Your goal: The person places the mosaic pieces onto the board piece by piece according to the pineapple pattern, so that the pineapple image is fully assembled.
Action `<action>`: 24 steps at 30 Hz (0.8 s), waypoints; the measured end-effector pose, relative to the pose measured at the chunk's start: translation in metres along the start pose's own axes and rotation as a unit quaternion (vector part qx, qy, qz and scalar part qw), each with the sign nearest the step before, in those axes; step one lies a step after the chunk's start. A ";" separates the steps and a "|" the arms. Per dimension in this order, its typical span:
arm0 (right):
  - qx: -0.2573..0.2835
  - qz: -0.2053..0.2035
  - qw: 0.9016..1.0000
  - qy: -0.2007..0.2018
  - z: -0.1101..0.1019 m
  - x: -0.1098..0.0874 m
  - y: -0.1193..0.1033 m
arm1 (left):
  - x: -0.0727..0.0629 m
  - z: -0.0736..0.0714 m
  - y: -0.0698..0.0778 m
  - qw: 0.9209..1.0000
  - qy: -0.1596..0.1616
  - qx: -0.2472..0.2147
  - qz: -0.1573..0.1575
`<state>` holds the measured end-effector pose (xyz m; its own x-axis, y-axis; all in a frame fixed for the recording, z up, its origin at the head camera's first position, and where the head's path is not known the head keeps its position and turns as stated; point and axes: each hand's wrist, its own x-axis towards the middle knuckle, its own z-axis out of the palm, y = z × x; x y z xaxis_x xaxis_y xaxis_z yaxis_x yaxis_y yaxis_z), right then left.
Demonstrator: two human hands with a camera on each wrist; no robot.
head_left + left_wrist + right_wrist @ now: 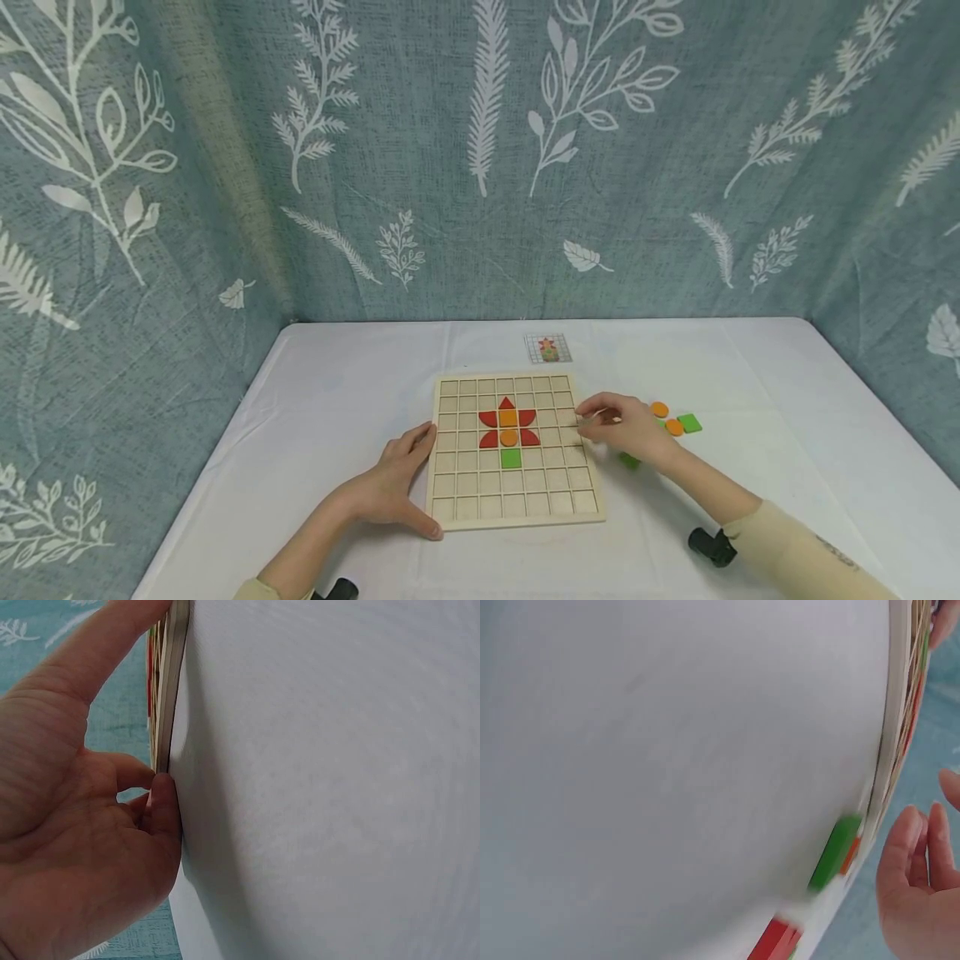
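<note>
A pale wooden grid board (467, 485) lies on the white table. Set in its cells are red pieces (506, 403) round an orange square (507, 417), with an orange disc (508, 437) and a green square (511, 458) below. My left hand (393, 479) rests along the board's left edge, thumb by the near corner and fingers further up. Over the right edge hovers my right hand (626, 427), thumb and fingers apart, with nothing visible between them. In the right wrist view its fingers (904, 847) are loosely bent. Loose orange discs (659, 409) lie beyond it.
A small pattern card (548, 348) lies behind the board. Loose green squares (689, 422) lie to the right, partly behind my right hand. The right wrist view shows a blurred red piece (774, 940) on the table. A patterned teal curtain (450, 250) stands behind the table.
</note>
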<state>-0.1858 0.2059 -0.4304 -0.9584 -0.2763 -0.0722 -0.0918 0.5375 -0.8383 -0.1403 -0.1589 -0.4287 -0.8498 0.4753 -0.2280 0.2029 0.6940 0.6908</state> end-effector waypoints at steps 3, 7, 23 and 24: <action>-0.011 0.017 1.000 0.010 -0.010 -0.001 0.007 | 0.000 0.001 -0.001 1.000 0.001 0.002 -0.001; -0.032 0.041 0.998 0.020 -0.019 -0.002 0.011 | 0.000 0.002 -0.001 1.000 0.003 0.004 -0.003; -0.088 0.032 0.996 0.012 -0.025 0.000 0.021 | 0.002 0.004 -0.003 1.000 0.003 -0.001 0.005; -0.090 0.030 0.995 0.012 -0.025 0.000 0.022 | 0.002 0.004 -0.004 1.000 0.004 0.000 0.006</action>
<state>-0.1945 0.2372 -0.4356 -0.9695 -0.2214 -0.1051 -0.0788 0.6878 -0.7216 -0.1409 -0.1581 -0.4345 -0.8514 0.4787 -0.2145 0.2121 0.6881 0.6940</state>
